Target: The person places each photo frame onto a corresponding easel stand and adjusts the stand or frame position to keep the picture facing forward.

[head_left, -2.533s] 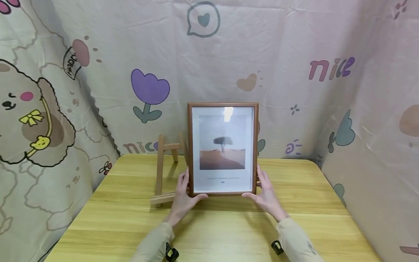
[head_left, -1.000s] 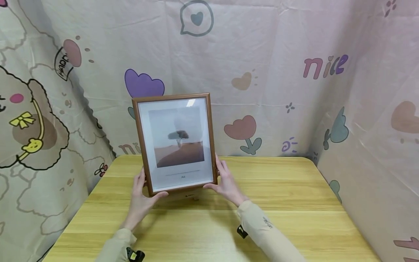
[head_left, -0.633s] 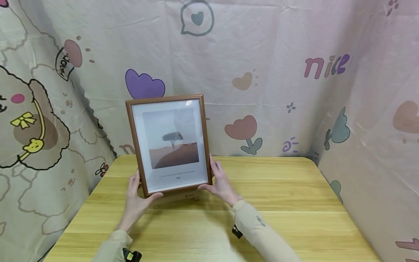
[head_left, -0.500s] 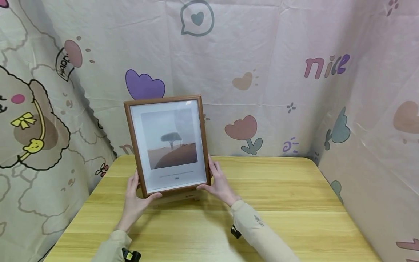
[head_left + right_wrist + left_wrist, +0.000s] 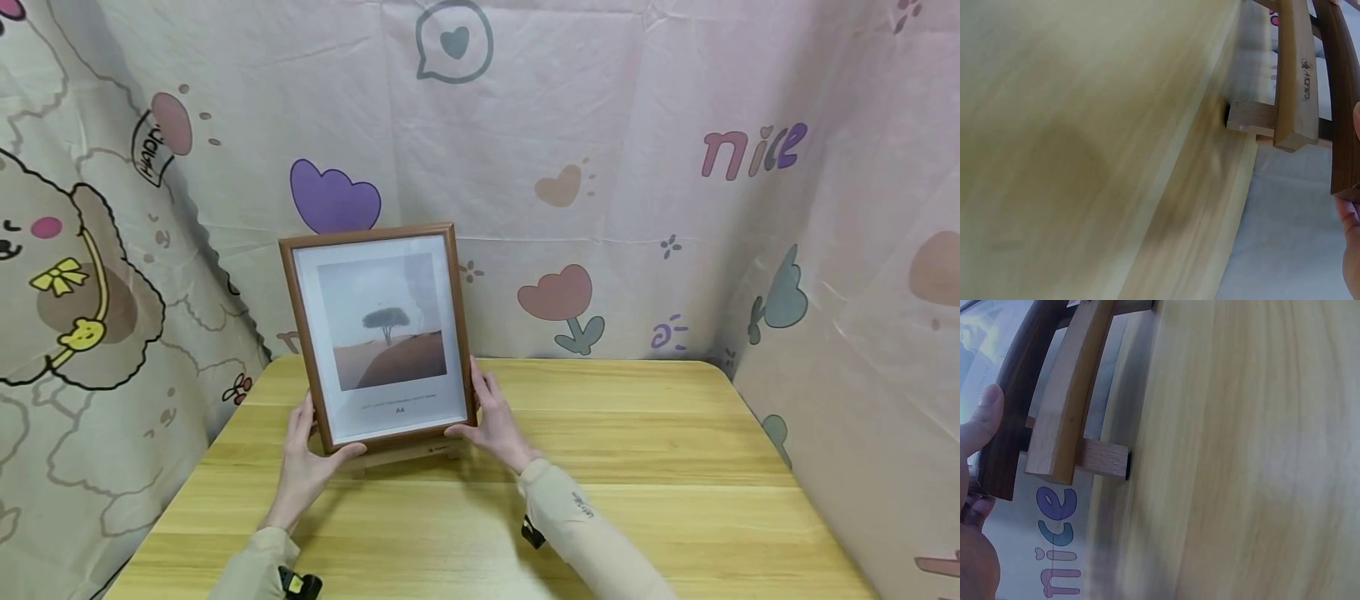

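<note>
A brown-rimmed picture frame (image 5: 388, 329) with a tree print stands slightly tilted in the head view. My left hand (image 5: 303, 471) grips its lower left corner, thumb at the bottom front edge and fingers round the side. At the lower right corner my right hand (image 5: 501, 429) holds it the same way. Behind and below the frame is a small wooden easel, mostly hidden; its front ledge (image 5: 397, 454) shows under the frame. In the left wrist view the ledge (image 5: 1066, 406) runs close along the frame's bottom edge (image 5: 1019, 400), as does the lettered ledge (image 5: 1297, 81) in the right wrist view.
The easel's feet (image 5: 1107, 457) rest on a light wood-grain table (image 5: 637, 467). A printed cloth (image 5: 615, 100) with flowers, hearts and letters hangs behind the table and along both sides.
The frame has moved left in both hands, in front of the easel, which it now mostly covers, and has tilted. Over the last half second it has sunk slightly down and left.
</note>
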Motion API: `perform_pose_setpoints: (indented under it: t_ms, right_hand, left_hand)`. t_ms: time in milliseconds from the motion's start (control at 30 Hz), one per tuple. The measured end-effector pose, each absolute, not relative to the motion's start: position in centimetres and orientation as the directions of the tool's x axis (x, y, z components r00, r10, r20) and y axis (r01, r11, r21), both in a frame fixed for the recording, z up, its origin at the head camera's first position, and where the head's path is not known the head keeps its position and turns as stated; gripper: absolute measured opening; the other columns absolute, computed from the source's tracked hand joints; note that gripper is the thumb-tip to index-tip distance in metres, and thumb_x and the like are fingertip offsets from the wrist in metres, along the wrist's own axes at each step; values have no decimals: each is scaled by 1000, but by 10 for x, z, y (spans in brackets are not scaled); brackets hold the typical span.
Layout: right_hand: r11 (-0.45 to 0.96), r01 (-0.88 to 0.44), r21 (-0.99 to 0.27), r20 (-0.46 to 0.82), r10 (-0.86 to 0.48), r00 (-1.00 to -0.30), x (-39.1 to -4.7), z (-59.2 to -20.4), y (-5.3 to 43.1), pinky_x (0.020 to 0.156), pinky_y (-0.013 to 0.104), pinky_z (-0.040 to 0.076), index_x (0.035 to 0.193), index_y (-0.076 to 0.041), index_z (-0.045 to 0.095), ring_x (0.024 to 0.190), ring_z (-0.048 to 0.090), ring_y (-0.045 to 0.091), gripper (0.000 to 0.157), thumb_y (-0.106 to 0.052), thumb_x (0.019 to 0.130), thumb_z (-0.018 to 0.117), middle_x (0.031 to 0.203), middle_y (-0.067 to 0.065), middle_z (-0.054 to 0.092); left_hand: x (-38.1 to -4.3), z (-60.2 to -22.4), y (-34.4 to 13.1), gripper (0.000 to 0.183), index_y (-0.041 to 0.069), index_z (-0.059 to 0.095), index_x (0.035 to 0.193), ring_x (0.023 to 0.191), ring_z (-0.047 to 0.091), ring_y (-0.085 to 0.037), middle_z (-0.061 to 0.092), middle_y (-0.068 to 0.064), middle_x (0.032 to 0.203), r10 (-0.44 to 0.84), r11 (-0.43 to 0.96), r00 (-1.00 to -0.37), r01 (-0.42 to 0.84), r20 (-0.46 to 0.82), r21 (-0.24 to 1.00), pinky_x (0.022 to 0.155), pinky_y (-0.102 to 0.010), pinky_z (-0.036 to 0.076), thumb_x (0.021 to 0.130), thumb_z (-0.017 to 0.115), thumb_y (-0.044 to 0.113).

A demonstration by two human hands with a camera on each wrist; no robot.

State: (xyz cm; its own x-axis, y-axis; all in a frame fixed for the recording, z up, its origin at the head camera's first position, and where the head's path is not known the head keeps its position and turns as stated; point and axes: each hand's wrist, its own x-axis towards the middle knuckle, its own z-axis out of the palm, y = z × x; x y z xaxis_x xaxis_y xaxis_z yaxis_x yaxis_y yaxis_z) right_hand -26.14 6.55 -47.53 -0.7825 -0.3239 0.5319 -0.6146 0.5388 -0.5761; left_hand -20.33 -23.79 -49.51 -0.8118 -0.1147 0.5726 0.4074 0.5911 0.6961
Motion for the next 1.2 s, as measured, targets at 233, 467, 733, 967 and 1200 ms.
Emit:
perform_pose_setpoints:
  t_ms: [233, 467, 733, 967, 1200]
  right_hand:
    - [543, -625, -561, 556, -312, -770, -262, -482, 63, 89, 37, 57, 161, -4, 16, 95, 56, 23, 123, -23, 68, 93, 125, 16, 48]
    - [530, -628, -570, 561, -307, -769, -262, -485, 63, 97, 41, 55, 161, -3, 17, 105, 57, 26, 122, -21, 67, 94, 129, 18, 49]
    - [524, -638, -564, 571, -310, -760, -264, -490, 62, 96, 40, 56, 162, -7, 14, 102, 57, 24, 126, -21, 65, 94, 126, 18, 50]
    - [528, -634, -565, 573, -302, -762, -263, -492, 61, 97, 41, 56, 162, -7, 13, 102, 58, 24, 126, -21, 66, 94, 125, 18, 50]
    - [530, -620, -579, 556, -300, -775, -262, -492, 61, 97, 40, 56, 163, -9, 12, 101, 57, 23, 126, -22, 67, 93, 127, 18, 49]
  left_hand:
    - [-205, -502, -240, 124, 20, 21, 162, 122, 32, 14, 44, -22, 139, -112, 605, -803, 412, 585, 682, 99, 5, 24, 63, 93, 4]
    - [-205, -504, -239, 125, 19, 21, 162, 123, 31, 15, 44, -24, 140, -120, 617, -806, 396, 579, 680, 99, 6, 21, 61, 93, 2]
    - [-207, -509, -240, 124, 16, 21, 162, 122, 30, 16, 44, -24, 139, -117, 613, -806, 402, 581, 680, 99, 5, 25, 62, 93, 1]
    - [-207, -510, -240, 124, 20, 21, 162, 122, 32, 15, 45, -21, 139, -124, 615, -812, 388, 571, 686, 100, 4, 24, 63, 93, 3]
    - [-206, -510, -240, 124, 22, 20, 162, 123, 33, 11, 45, -20, 140, -132, 627, -826, 359, 549, 691, 99, 5, 22, 64, 93, 6]
